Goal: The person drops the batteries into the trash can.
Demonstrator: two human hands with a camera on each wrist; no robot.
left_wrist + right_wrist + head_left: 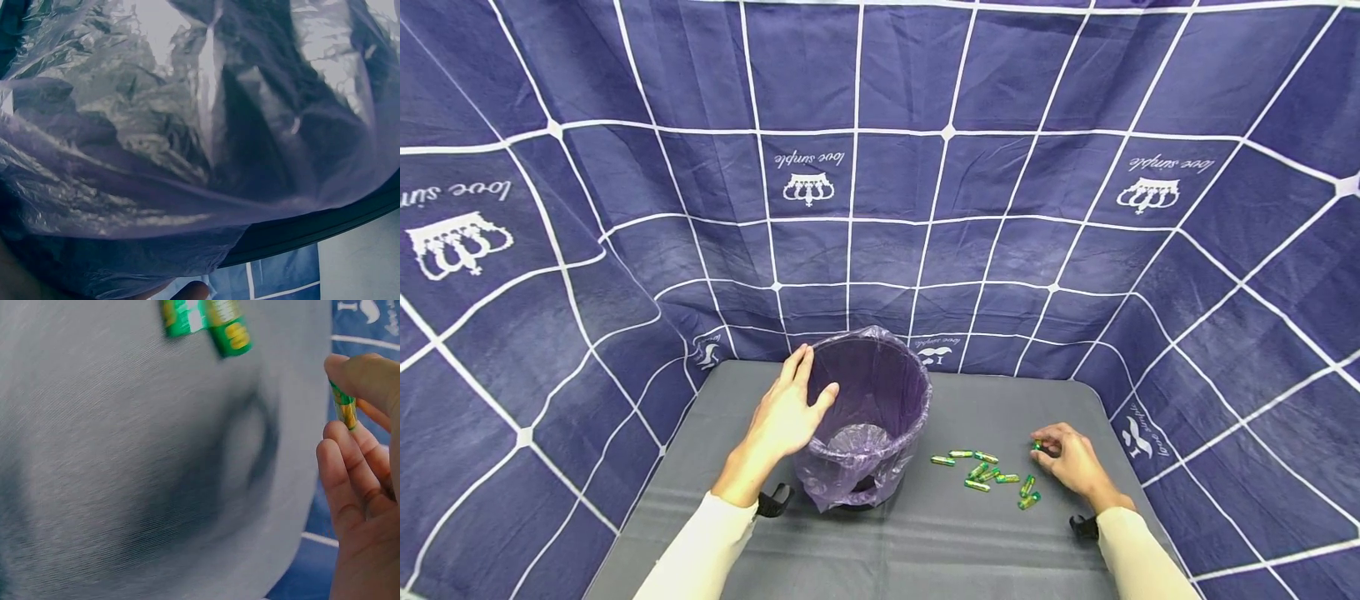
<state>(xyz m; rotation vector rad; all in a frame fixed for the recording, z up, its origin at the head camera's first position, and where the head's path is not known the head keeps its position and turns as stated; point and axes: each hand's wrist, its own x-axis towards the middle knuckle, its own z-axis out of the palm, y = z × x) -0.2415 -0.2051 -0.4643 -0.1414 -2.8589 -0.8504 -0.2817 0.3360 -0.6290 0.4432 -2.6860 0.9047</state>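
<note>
A trash bin with a dark rim, lined with a translucent purple garbage bag, stands left of the middle of the table. At its left rim is my left hand, its fingers extended along the side and its thumb over the opening. To the right, my right hand pinches a green and yellow battery between thumb and fingers, above the table. Several more such batteries lie loosely between the bin and that hand. In the left wrist view the bag hides most of the left hand.
A grey cloth-covered table lies under everything. Blue curtain with white lines and printed crowns closes off the back and both sides. A dark band sits at my left wrist.
</note>
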